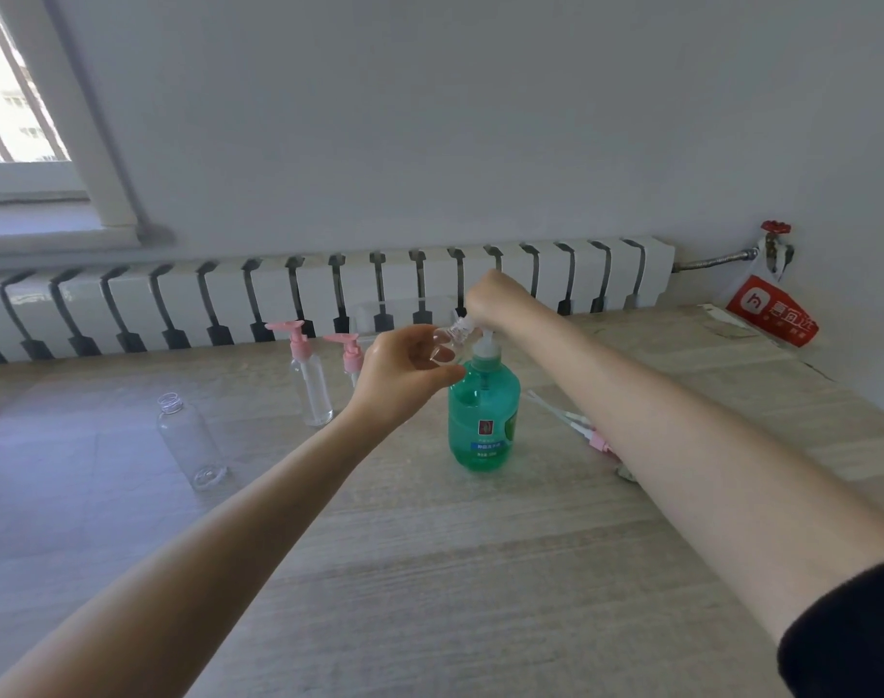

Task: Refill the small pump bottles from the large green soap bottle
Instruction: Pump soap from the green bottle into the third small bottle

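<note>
- Green soap bottle (482,420) stands upright on wooden table (429,571), approx centre of view. All clock dirs below are taken from it.
- R hand (495,299) sits on top of its white pump head (486,345) at 12 o'clock. Fingers curl down over the pump head; fingertips are hidden, so can't tell how tight the grip is.
- L hand (404,370) is at 10 o'clock, just beside the bottle's shoulder. Thumb & fingers pinch a small clear bottle (447,342), uncapped and tilted, w/ its neck pointing up-right toward the spout under the R hand. Can't tell if the neck touches the spout.
- Nothing visible inside the held bottle.
- Uncapped clear bottle (190,440) stands at 9 o'clock, well apart, no pump on it.
- Bottle w/ pink pump (309,380) at 10 o'clock, further back. A 2nd pink-pump bottle (351,352) is just beside it, partly hidden by the L hand.
- Loose pink pumps w/ tubes (576,423) lie flat at 3 o'clock, partly behind the R forearm.
- White radiator (329,294) runs along the wall at 12 o'clock, w/ a window (16,93) at 10 o'clock, far.
- Red bag (772,314) at 2 o'clock hangs below a red valve (776,226).
- Black sleeve (848,627) at 5 o'clock on the R arm.
</note>
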Demonstrator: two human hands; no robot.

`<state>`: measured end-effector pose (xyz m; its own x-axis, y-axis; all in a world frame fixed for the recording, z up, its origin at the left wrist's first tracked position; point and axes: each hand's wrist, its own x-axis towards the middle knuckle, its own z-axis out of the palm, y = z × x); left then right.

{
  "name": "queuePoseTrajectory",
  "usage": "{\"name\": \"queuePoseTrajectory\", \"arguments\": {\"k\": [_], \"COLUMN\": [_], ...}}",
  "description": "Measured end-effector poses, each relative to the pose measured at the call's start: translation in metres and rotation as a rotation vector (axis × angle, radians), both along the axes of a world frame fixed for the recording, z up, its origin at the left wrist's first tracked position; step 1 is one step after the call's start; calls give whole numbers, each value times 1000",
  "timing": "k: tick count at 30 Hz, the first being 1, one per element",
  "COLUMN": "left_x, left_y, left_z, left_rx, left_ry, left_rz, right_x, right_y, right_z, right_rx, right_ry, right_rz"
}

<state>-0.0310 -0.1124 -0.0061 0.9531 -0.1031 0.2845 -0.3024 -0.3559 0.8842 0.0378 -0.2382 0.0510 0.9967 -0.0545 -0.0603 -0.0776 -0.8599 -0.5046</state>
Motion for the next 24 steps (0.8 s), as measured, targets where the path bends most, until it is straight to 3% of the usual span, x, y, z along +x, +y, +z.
{"name": "queuePoseTrajectory", "arguments": {"k": [4, 10, 24], "left_x": [1, 1, 2], "left_y": [1, 2, 3], "left_z": [-1, -3, -8], "left_rx": [-2, 6, 33], "left_ry": [9, -2, -2], "left_rz": [-5, -8, -10], "right_x": [3, 4, -1], "right_y": [-3, 0, 1], "right_z": [-6, -10, -14], "right_rx": [116, 23, 59], "right_ry": [-36, -2, -18], "right_rz": [-12, -53, -48]}}
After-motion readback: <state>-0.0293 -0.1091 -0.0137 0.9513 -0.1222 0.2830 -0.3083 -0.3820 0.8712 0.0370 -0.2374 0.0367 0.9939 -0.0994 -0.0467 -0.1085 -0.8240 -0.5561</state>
